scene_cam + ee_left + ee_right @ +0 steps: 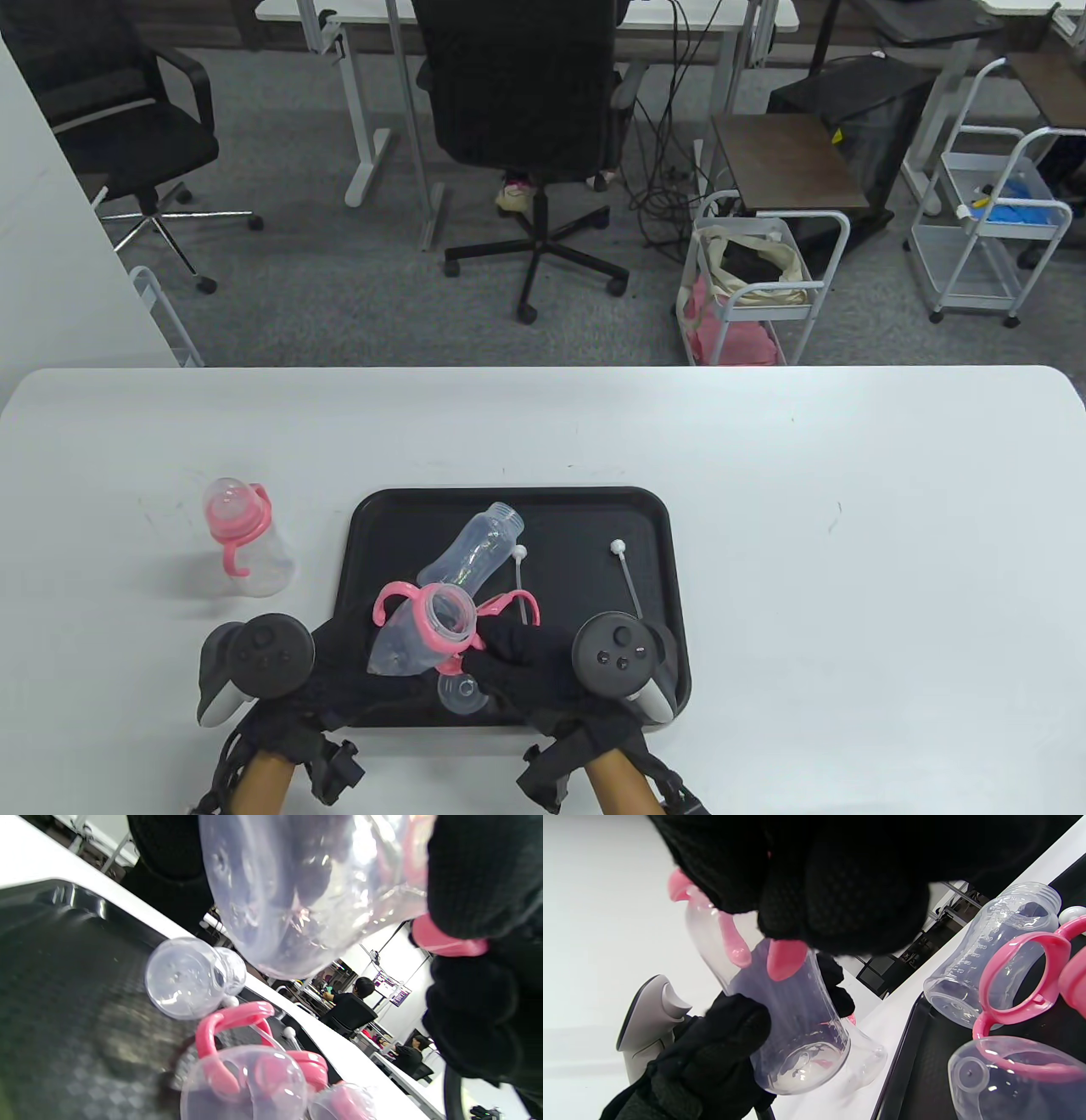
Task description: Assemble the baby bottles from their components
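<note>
My left hand [339, 671] grips a clear bottle body [407, 645] tilted above the black tray [645, 526]. A pink handle collar [441, 615] sits on the bottle's neck, and my right hand [526, 658] holds that collar at its right side. The same bottle shows in the right wrist view [793, 1022] and fills the top of the left wrist view [305, 891]. A second clear bottle body [479, 543] lies on the tray. A clear dome cap [462, 692] and another pink handle ring [513, 604] lie under my hands. Two straws [628, 577] lie on the tray.
An assembled bottle with pink collar and cap [246, 539] stands on the white table [848, 552] left of the tray. Office chairs, desks and carts stand beyond the table's far edge.
</note>
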The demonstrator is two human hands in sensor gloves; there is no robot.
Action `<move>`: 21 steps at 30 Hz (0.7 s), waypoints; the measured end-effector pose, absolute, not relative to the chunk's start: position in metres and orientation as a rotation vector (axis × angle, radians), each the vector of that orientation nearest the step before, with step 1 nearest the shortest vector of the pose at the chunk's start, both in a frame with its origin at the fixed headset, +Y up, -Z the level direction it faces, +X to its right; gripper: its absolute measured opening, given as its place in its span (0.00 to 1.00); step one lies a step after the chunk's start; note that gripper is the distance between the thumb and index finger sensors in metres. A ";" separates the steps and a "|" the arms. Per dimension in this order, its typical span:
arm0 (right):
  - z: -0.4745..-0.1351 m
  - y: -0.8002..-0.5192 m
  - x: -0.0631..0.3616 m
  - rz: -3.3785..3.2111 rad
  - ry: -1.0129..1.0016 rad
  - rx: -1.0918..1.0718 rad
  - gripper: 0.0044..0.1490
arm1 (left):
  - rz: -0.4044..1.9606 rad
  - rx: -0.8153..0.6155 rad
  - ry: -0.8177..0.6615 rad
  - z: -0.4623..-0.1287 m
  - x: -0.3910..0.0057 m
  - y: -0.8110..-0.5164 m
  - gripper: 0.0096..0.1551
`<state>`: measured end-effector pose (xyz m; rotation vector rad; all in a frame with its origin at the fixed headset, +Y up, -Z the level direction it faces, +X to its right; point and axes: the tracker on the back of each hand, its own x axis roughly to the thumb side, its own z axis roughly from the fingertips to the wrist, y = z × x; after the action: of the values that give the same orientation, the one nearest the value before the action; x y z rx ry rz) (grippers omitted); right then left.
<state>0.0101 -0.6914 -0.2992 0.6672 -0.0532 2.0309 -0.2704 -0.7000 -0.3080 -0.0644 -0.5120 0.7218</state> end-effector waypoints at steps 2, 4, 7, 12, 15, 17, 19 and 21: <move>-0.299 -0.692 0.009 2.043 -0.043 0.671 0.31 | 0.731 -0.084 -0.517 -0.310 -0.272 -0.702 0.59; -0.299 -0.694 0.009 2.076 -0.038 0.665 0.30 | 0.773 -0.137 -0.549 -0.312 -0.272 -0.705 0.59; -0.298 -0.693 0.009 2.111 -0.055 0.667 0.30 | 0.818 -0.222 -0.556 -0.315 -0.271 -0.710 0.58; -0.298 -0.695 0.006 2.100 -0.027 0.656 0.31 | 0.856 -0.250 -0.562 -0.317 -0.273 -0.714 0.59; -0.299 -0.697 0.006 2.070 -0.007 0.647 0.34 | 0.876 -0.233 -0.564 -0.317 -0.272 -0.713 0.59; -0.299 -0.698 0.006 2.058 0.004 0.646 0.37 | 0.889 -0.224 -0.568 -0.316 -0.272 -0.712 0.59; -0.299 -0.697 0.007 2.063 0.003 0.648 0.39 | 0.911 -0.217 -0.567 -0.316 -0.273 -0.712 0.59; -0.299 -0.697 0.007 2.068 0.004 0.648 0.41 | 0.923 -0.207 -0.561 -0.316 -0.275 -0.712 0.59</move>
<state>0.0072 -0.6973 -0.2993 0.6483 0.0044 2.0685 -0.2751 -0.7124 -0.3164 -0.2071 -0.5610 0.9226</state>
